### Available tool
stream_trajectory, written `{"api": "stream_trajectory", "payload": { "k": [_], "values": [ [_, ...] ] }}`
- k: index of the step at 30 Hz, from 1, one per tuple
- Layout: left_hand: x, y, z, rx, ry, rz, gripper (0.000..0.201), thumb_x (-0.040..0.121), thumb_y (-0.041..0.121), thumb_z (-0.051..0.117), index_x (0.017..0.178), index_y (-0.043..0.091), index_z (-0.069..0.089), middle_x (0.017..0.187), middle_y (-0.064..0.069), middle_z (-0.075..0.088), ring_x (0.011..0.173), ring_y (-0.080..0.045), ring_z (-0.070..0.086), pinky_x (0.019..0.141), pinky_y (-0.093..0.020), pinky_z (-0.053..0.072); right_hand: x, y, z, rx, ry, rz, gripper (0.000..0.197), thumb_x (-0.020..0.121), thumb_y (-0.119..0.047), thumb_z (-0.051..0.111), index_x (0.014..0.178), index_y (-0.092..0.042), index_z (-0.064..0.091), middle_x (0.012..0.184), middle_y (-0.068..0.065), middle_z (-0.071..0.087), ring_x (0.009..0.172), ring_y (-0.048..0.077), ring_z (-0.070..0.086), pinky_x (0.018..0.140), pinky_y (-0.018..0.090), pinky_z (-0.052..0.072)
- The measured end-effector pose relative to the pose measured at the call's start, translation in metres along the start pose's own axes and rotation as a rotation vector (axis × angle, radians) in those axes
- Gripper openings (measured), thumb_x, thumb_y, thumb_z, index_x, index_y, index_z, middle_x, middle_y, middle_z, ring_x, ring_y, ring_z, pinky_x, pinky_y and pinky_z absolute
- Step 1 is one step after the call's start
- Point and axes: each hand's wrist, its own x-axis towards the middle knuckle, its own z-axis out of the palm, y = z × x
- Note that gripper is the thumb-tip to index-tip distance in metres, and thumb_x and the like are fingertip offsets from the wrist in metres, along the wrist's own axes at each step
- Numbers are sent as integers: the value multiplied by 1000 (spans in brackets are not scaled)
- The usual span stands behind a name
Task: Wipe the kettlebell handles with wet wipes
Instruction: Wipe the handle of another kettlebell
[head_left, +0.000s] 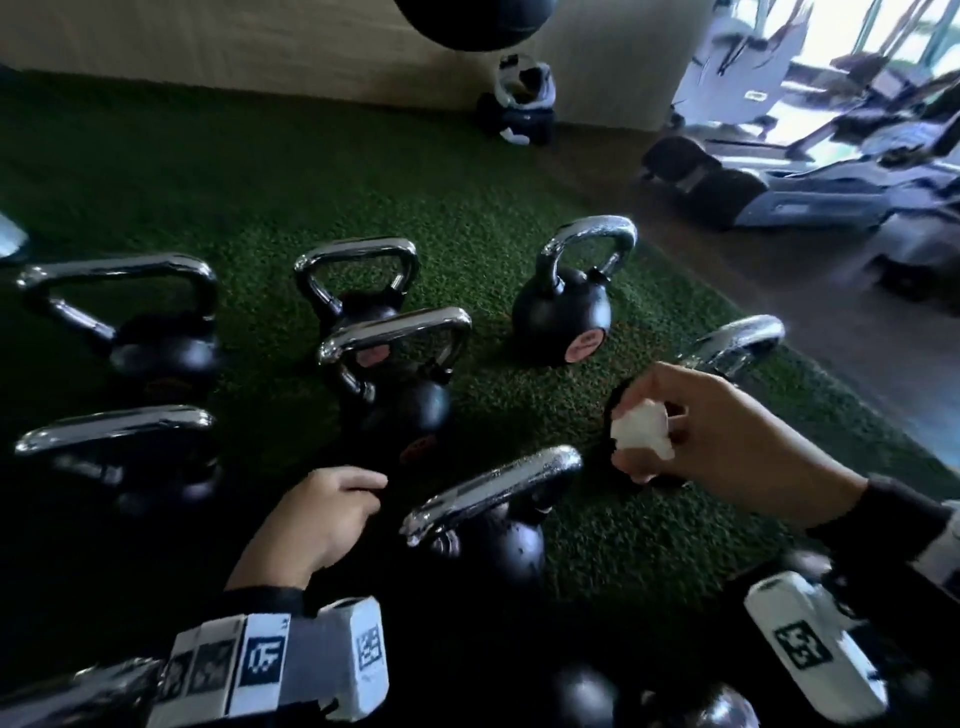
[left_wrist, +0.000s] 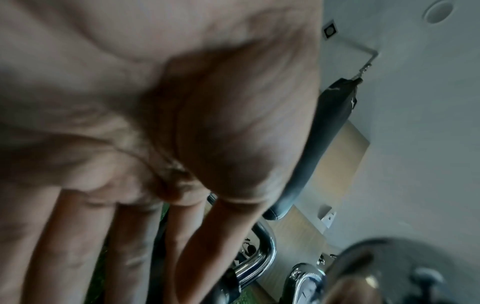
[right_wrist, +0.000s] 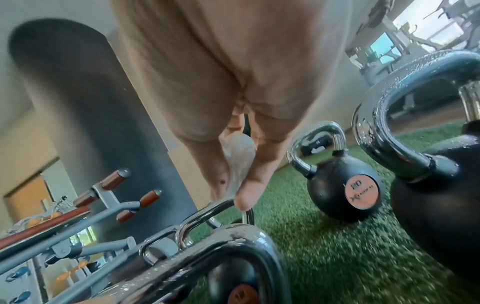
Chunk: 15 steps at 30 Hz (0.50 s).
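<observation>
On green turf (head_left: 519, 218), black kettlebells with chrome handles stand in loose rows, floor is what carries them. Right hand (head_left: 727, 431) hangs above the turf toward its right edge, grip closed around a balled white wet wipe (head_left: 641, 432), fingers and thumb pinching it; right wrist view shows the wipe (right_wrist: 240, 156) squeezed between thumb and fingers. Wipe not touching any handle in the head view. Just beyond the right hand, a kettlebell handle (head_left: 737, 343) pokes out, its body mostly hidden behind the hand. Nearest kettlebell (head_left: 498, 530) sits between the two hands, handle tilted, droplets on the chrome. Left hand (head_left: 317, 514) low near the turf's near edge, fingers loosely curled in the head view, nothing seen in them; left wrist view has the fingers (left_wrist: 145, 246) stretched out fairly straight, holding nothing, blurred. Middle kettlebell (head_left: 395, 379) stands just past the left hand, another (head_left: 358, 280) right behind it. Small round kettlebell (head_left: 563, 312) with a pink label stands apart toward the right edge, upright. Two more kettlebells at the left edge (head_left: 150, 322), (head_left: 130, 452). Black punching bag (head_left: 472, 21) hangs at the far side. Treadmills (head_left: 831, 187) stand off the turf on the right.
</observation>
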Motion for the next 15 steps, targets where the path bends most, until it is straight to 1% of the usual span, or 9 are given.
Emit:
{"api": "stream_trajectory", "payload": {
  "k": [2,5,8,9,10,11,13,14,15],
  "values": [
    [1,-4,8,45,-8,-5,39,89,12,66,82,48,78,93,2,79,82,-20,70,81,-36,56,3,12,3,-83,63,-52,39,66,-19,96,98,-27,76,99,-4,72,76,18,77,72,54,64],
    [-8,2,15,174,13,34,37,90,2,60,84,35,76,81,11,79,86,-10,71,82,-29,53,5,25,11,-157,138,-138,41,64,-36,95,100,-45,79,100,-14,67,89,10,70,81,39,59],
    [-27,8,20,282,29,85,37,93,2,59,75,33,68,61,26,69,68,10,63,64,-9,42,11,33,20,-91,104,-229,42,69,-46,86,109,-47,77,102,-17,60,94,9,66,81,33,57],
    [-33,9,23,350,35,97,35,94,4,57,76,34,66,63,25,67,68,9,61,62,-8,39,12,33,23,-91,96,-247,43,70,-51,81,112,-47,77,103,-17,59,94,8,65,81,31,55],
    [-40,10,26,404,20,102,32,94,6,55,83,34,68,68,21,66,72,3,60,64,-12,39,12,34,25,-98,95,-265,44,71,-53,78,114,-46,76,103,-17,60,93,9,65,80,28,54],
    [-46,10,29,415,-10,84,31,94,7,53,91,33,69,71,18,64,73,-4,58,65,-18,39,12,34,27,-96,93,-273,44,72,-52,79,116,-46,75,103,-17,63,92,9,66,79,26,54],
    [-56,10,36,325,-78,20,36,91,4,53,94,38,67,71,18,61,70,-7,54,64,-24,40,7,29,27,-31,97,-287,42,76,-42,86,115,-48,72,97,-16,72,83,5,68,72,17,52],
    [-62,9,40,289,-96,-16,42,89,4,55,95,45,63,80,20,64,75,-8,58,66,-24,43,6,27,28,13,98,-297,44,75,-38,88,114,-47,69,92,-15,74,74,4,66,66,15,51],
    [-66,7,46,265,-101,-41,50,86,5,58,100,53,57,97,19,67,88,-10,63,73,-25,48,6,26,28,52,98,-307,44,74,-35,89,111,-43,66,87,-13,75,66,5,64,62,18,51]
  ]
}}
